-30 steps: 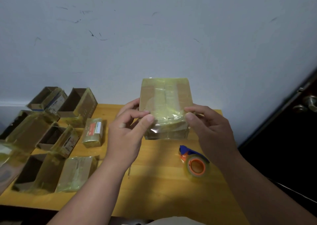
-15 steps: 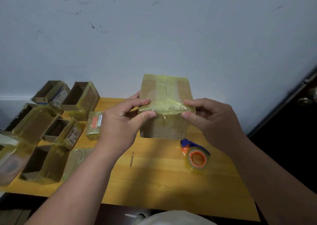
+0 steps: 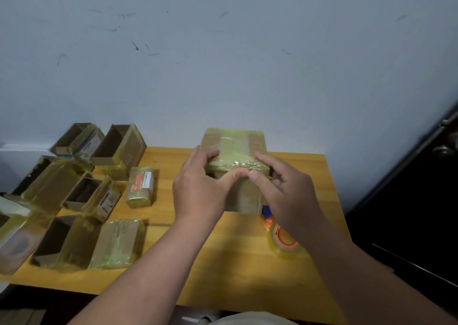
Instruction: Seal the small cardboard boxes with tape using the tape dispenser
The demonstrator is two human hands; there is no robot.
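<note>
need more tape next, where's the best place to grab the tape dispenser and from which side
Probably the blue handle of the tape dispenser, from above. It points toward the box; the roll lies near the table's front. The right hand hides most of it.

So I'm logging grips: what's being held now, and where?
Both hands hold the taped cardboard box: left hand at its front-left edge, right hand at its front-right edge.
</note>
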